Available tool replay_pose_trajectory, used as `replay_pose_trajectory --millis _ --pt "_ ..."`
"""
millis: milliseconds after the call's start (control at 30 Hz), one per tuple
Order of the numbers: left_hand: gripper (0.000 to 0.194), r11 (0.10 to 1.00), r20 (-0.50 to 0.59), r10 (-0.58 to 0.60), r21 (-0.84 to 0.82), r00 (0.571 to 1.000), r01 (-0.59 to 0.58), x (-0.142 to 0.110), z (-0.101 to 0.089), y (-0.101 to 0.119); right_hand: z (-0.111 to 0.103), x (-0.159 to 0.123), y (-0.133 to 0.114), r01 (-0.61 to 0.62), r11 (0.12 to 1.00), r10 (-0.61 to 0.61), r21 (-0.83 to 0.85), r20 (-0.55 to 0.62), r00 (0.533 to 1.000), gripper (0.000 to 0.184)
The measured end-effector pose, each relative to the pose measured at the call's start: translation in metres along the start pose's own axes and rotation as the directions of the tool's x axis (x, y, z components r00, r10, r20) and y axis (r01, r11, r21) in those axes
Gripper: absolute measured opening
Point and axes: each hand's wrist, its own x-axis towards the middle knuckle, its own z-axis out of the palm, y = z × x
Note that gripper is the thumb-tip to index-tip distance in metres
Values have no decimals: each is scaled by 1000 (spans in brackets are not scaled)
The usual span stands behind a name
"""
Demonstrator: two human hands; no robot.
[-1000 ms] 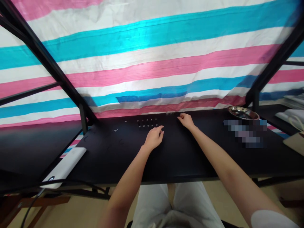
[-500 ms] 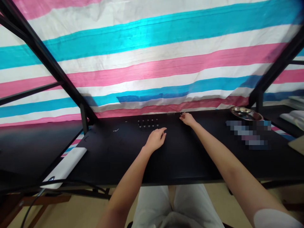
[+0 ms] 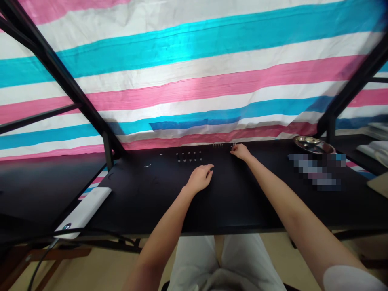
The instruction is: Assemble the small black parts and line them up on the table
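On the black table [image 3: 230, 202], my left hand [image 3: 200, 178] rests with fingers stretched out and thumb apart, holding nothing. Just beyond it stand several small dark cylinders with pale, shiny ends [image 3: 189, 157], lined up in a row. My right hand [image 3: 241, 151] reaches to the far edge, its thumb and fingers pinched together at some tiny shiny pieces [image 3: 232, 145]. What sits between those fingertips is too small to make out. Left of that hand, a row of small metallic pieces [image 3: 218, 145] lies along the back edge.
At the back right lies a round metal dish [image 3: 315, 145], with a blurred patch [image 3: 318, 173] in front. A white power bank [image 3: 83, 212] with a cable occupies the left edge. Thin white scraps [image 3: 148, 165] lie at left. Black frame bars and a striped sheet [image 3: 194, 93] rise behind.
My right hand has shifted very slightly right, and more of the tiny pieces by its fingertips show. The left hand stays almost where it was.
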Motion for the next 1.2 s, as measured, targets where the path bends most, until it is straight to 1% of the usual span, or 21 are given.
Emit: replay_pose_trajectory --millis 100,133,167,233,300,367,433,500,600,700,767,833,900,967,1000,1033,1100,1133,1200 --pt "31 1000 -6 -9 7 1000 9 0 0 1 -12 -8 -5 -62 997 67 -55 92 994 24" --pt "31 1000 -13 -17 19 1000 18 -1 0 1 -15 -14 -8 -82 993 91 -86 103 991 27" --pt "31 999 -24 -30 34 999 31 0 0 1 -18 -21 -13 -84 989 97 -124 99 990 28" --pt "32 994 -52 -81 73 995 85 1 2 2 -21 -41 -24 -67 973 74 -219 24 997 26" --pt "37 977 -84 -175 107 981 184 5 2 4 -18 -64 -37 -17 967 12 -253 -21 1000 25" --pt "49 945 -106 -286 131 952 299 11 1 6 -12 -85 -48 103 976 -115 -192 -54 992 26" --pt "62 910 -110 -369 157 923 383 19 -3 8 -5 -100 -55 204 970 -217 -134 -91 972 26" --pt "71 883 -101 -412 200 905 425 28 -8 8 -1 -108 -57 305 946 -315 -111 -87 945 24" --pt "75 853 -69 -446 269 892 447 40 -14 4 1 -109 -55 373 921 -383 -110 -85 920 23" --pt "73 831 -50 -471 309 881 462 50 -14 -1 0 -107 -54 387 916 -397 -111 -101 912 24" --pt "68 819 -41 -484 329 874 470 55 -11 -4 0 -107 -54 402 910 -412 -104 -104 905 24" --pt "56 816 -42 -480 345 876 463 59 -9 -7 1 -108 -55 416 905 -424 -96 -102 900 24" --pt "39 826 -72 -453 342 889 448 60 -6 -10 3 -108 -55 422 902 -429 -88 -98 898 24" --pt "26 858 -118 -412 282 903 429 58 -4 -13 5 -108 -56 424 903 -429 -72 -99 898 24" --pt "21 882 -142 -393 222 909 416 56 -3 -14 6 -108 -56 425 904 -428 -53 -106 897 24" --pt "16 908 -157 -375 136 914 396 54 -2 -15 6 -108 -57 426 904 -426 -23 -120 897 24" --pt "10 933 -155 -358 -109 921 344 48 2 -16 8 -109 -58 419 905 -401 80 -172 900 24" --pt "8 913 -139 -361 -253 922 320 44 4 -15 9 -110 -60 411 899 -380 153 -198 904 26" --pt "8 810 -90 -377 -516 922 280 37 8 -14 12 -111 -64 388 863 -328 324 -225 917 32"
